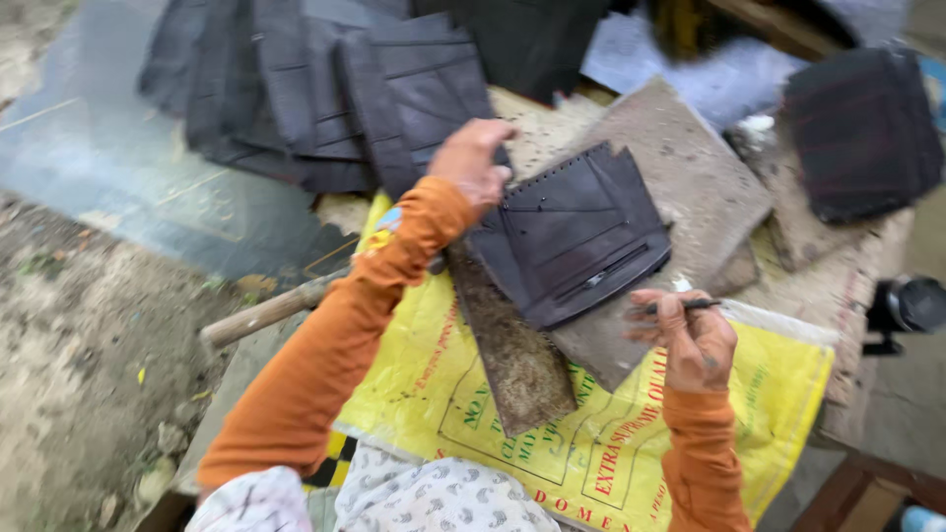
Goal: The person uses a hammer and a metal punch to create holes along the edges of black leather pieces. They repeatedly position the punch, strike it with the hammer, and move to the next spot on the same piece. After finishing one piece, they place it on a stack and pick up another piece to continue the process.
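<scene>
Dark leather piece [576, 232]: flat, roughly square stack of cut panels, grey-black, stitch holes along upper edge, notched top corner, narrow slot near lower edge. Lies tilted on a worn grey board, left edge pinched. Thin dark pen-like tool [680, 306]: slender, near horizontal, just below the piece's lower right corner.

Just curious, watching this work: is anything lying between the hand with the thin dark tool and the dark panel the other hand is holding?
Nothing visible: the right hand with its tool sits just clear of the dark panel's lower edge, which the left hand grips.
</scene>
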